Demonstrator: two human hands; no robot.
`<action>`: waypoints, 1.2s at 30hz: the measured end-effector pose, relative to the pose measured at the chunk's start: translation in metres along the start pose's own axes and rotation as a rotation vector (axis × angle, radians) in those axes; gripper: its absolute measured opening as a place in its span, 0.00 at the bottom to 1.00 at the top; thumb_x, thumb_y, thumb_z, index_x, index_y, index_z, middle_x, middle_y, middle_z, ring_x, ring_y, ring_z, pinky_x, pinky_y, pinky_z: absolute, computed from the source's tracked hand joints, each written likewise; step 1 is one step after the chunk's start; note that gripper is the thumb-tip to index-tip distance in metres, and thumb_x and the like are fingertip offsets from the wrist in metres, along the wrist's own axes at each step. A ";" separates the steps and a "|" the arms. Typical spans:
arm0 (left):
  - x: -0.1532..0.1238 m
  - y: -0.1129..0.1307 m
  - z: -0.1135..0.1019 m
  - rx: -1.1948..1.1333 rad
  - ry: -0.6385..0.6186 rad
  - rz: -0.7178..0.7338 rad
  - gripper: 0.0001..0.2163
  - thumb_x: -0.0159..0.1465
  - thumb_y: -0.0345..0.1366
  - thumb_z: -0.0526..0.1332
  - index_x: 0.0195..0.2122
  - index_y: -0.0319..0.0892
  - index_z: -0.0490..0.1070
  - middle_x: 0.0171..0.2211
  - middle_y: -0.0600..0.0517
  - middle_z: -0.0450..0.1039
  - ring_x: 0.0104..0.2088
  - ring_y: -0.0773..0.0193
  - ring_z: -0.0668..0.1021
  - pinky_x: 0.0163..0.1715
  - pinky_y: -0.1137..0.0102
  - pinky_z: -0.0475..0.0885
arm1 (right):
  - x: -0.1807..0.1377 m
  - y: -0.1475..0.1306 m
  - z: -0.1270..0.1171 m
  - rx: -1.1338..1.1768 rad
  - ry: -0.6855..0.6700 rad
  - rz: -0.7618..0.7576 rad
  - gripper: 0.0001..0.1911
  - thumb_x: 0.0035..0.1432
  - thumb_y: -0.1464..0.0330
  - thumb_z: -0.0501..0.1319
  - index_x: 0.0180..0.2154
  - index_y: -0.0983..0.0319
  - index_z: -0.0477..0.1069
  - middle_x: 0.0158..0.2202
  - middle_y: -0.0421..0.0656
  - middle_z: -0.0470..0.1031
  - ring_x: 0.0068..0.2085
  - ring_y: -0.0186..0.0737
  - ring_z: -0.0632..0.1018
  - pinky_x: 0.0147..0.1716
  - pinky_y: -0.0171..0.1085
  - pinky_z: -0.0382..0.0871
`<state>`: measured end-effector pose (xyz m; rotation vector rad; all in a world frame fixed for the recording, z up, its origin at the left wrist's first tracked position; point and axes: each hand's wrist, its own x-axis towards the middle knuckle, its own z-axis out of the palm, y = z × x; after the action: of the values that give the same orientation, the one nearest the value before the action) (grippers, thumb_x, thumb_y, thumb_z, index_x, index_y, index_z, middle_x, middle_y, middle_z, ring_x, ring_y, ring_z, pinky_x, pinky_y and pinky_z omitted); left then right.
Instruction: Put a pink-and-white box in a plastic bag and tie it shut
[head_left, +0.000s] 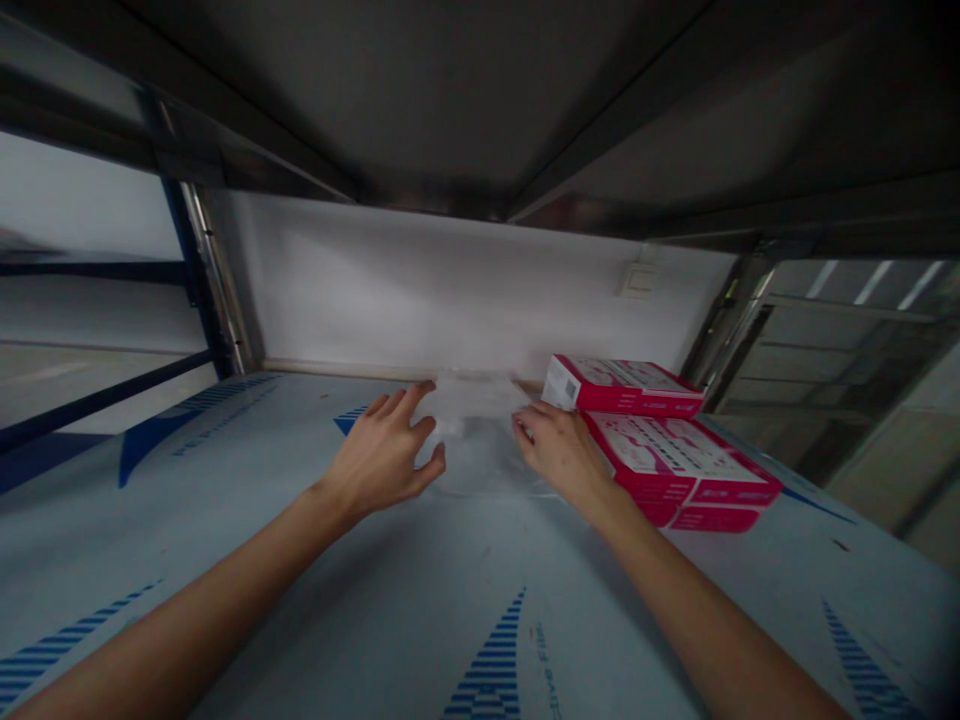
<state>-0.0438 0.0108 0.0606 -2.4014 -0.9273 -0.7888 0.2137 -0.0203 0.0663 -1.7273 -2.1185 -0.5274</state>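
Observation:
A clear plastic bag (472,420) with something pale inside lies on the shelf surface (300,560) near the back wall. My left hand (386,455) rests on the bag's left side with fingers spread around it. My right hand (559,448) grips the bag's right edge. Both arms reach forward under the shelf above. Red and white boxes (675,455) are stacked just right of my right hand, with one more box (622,385) behind them.
The shelf is covered in pale film with blue printed stripes (491,665). A metal shelf underside (450,100) hangs low overhead. Upright metal posts (217,290) stand at the left and right back corners. A white wall (420,290) closes the back.

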 end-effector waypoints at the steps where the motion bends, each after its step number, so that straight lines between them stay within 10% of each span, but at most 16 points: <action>1: 0.000 0.000 0.000 0.026 0.011 -0.030 0.14 0.68 0.44 0.60 0.35 0.39 0.78 0.58 0.38 0.68 0.50 0.43 0.75 0.50 0.46 0.73 | -0.001 -0.001 0.000 0.017 -0.014 -0.035 0.17 0.64 0.73 0.52 0.45 0.59 0.78 0.48 0.47 0.79 0.42 0.42 0.81 0.44 0.41 0.75; 7: -0.002 -0.009 0.005 0.179 -0.007 -0.225 0.14 0.64 0.25 0.59 0.47 0.44 0.78 0.53 0.39 0.70 0.56 0.37 0.69 0.49 0.42 0.72 | -0.008 -0.009 -0.002 -0.084 -0.075 -0.073 0.31 0.56 0.77 0.53 0.61 0.57 0.68 0.69 0.49 0.62 0.40 0.47 0.82 0.41 0.52 0.78; 10: -0.004 -0.014 0.010 0.121 -0.026 -0.266 0.23 0.59 0.18 0.56 0.53 0.43 0.75 0.62 0.39 0.61 0.59 0.40 0.69 0.51 0.48 0.75 | -0.006 -0.011 0.003 -0.011 -0.034 -0.068 0.24 0.60 0.76 0.52 0.56 0.63 0.73 0.63 0.50 0.71 0.48 0.51 0.81 0.48 0.51 0.77; 17: -0.001 -0.017 0.016 -0.026 -0.059 -0.286 0.09 0.66 0.31 0.57 0.38 0.40 0.79 0.41 0.43 0.71 0.46 0.49 0.77 0.49 0.53 0.78 | -0.005 -0.008 0.009 0.066 -0.005 -0.004 0.22 0.56 0.80 0.53 0.47 0.60 0.78 0.57 0.50 0.73 0.43 0.41 0.81 0.47 0.42 0.77; 22: -0.004 -0.021 0.019 0.012 -0.080 -0.298 0.17 0.58 0.18 0.54 0.42 0.38 0.77 0.57 0.39 0.65 0.49 0.50 0.77 0.51 0.54 0.78 | -0.006 -0.008 0.008 0.078 -0.023 0.048 0.36 0.53 0.81 0.53 0.63 0.57 0.65 0.70 0.52 0.59 0.55 0.48 0.78 0.54 0.50 0.74; 29: -0.003 -0.016 0.030 -0.203 -0.039 -0.236 0.12 0.65 0.31 0.58 0.48 0.43 0.77 0.49 0.45 0.76 0.51 0.51 0.79 0.54 0.59 0.76 | 0.004 -0.008 0.023 0.398 0.071 0.124 0.09 0.56 0.69 0.62 0.39 0.62 0.79 0.42 0.46 0.80 0.43 0.42 0.80 0.50 0.41 0.74; 36: 0.001 -0.006 0.012 0.017 -0.265 -0.338 0.20 0.66 0.31 0.57 0.58 0.42 0.71 0.49 0.39 0.78 0.38 0.46 0.84 0.38 0.54 0.79 | -0.006 0.002 0.012 0.319 -0.136 0.055 0.47 0.45 0.85 0.55 0.67 0.59 0.57 0.67 0.53 0.62 0.64 0.46 0.70 0.58 0.45 0.69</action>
<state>-0.0432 0.0220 0.0532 -2.4043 -1.4663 -0.5778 0.2161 -0.0186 0.0531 -1.6704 -2.1004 -0.0507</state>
